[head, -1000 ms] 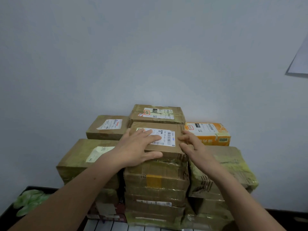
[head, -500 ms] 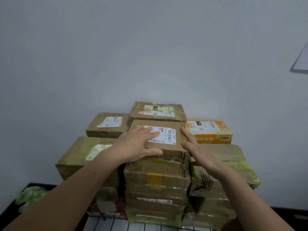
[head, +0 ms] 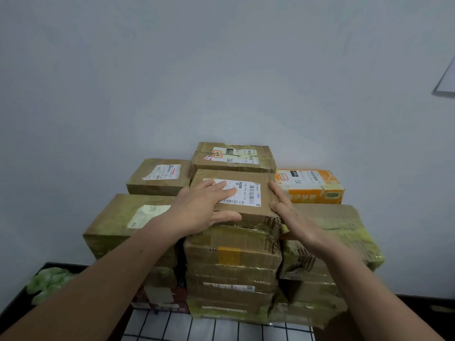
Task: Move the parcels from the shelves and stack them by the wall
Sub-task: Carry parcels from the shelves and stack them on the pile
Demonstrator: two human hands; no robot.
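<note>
L hand flat on top parcel, fingers straight over barcode label; R hand open against side. Orange box tag "010".

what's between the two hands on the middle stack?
Head view: a barcode-labelled brown parcel. The left hand rests on its top, the right hand touches its right side.

Brown parcels, one orange box, black-gridded white surface, pale wall.
</note>
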